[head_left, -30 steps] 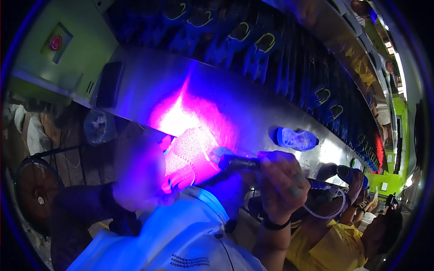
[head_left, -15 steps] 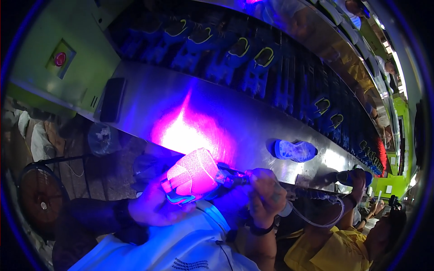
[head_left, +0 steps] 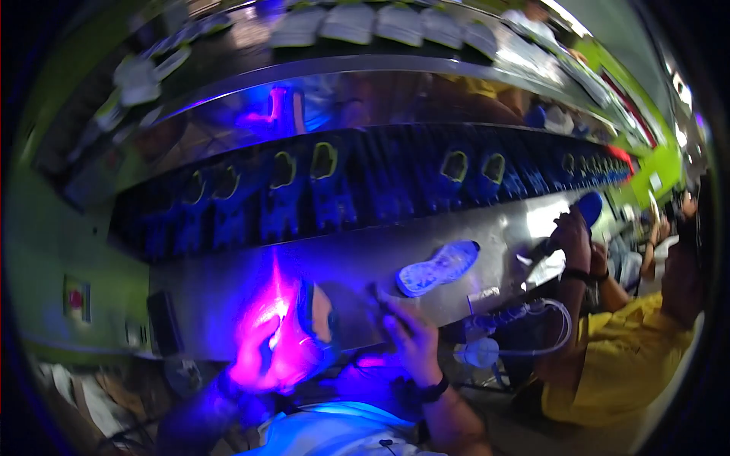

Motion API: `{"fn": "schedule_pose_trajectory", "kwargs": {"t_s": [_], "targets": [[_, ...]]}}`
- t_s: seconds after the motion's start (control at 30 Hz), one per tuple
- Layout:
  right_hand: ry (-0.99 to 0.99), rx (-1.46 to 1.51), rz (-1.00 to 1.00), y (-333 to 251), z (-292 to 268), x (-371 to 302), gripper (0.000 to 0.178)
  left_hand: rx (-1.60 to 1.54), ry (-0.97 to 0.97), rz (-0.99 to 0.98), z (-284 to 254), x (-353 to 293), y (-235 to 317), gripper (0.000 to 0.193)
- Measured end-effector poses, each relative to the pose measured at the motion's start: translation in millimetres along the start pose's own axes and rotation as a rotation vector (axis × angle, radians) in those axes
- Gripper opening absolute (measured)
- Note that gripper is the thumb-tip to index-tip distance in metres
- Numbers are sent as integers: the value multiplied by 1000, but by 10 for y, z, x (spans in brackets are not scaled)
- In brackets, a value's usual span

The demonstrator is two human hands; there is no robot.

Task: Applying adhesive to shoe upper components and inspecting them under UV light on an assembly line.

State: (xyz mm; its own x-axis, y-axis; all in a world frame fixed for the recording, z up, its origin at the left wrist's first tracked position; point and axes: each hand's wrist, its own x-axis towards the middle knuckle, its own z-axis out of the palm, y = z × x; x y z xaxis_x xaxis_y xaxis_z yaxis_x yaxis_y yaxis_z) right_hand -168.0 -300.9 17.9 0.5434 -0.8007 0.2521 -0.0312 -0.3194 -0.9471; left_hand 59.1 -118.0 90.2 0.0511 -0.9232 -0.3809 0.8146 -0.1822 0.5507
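Close to us, left hand (head_left: 255, 353): grasping a shoe (head_left: 306, 351) at the bench's near edge, under pink-violet light.
Right hand (head_left: 414, 343): our fingers closed around a slim dark tool (head_left: 377, 295).
Bench (head_left: 350, 262): bears one pale sole (head_left: 439, 268) (bluish, lying flat).
Dark conveyor (head_left: 395, 199): carries spaced shoes (head_left: 325, 161), openings rimmed yellow-green.
Upper shelf (head_left: 228, 61): holds pale pieces (head_left: 399, 25).

Pink glare (head_left: 272, 302) blurs my left hand (head_left: 253, 353) and much of the shoe (head_left: 306, 351) it holds. The slim dark tool (head_left: 378, 296) in my right hand (head_left: 413, 338) is too smeared to identify. The lower edge crops my shirt (head_left: 334, 430).
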Motion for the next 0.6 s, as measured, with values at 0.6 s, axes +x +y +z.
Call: {"fn": "schedule_pose_trajectory", "kwargs": {"t_s": [0.6], "targets": [[406, -105, 98, 405, -346, 242, 30, 2070, 210, 505, 996, 4194, 884, 72]]}}
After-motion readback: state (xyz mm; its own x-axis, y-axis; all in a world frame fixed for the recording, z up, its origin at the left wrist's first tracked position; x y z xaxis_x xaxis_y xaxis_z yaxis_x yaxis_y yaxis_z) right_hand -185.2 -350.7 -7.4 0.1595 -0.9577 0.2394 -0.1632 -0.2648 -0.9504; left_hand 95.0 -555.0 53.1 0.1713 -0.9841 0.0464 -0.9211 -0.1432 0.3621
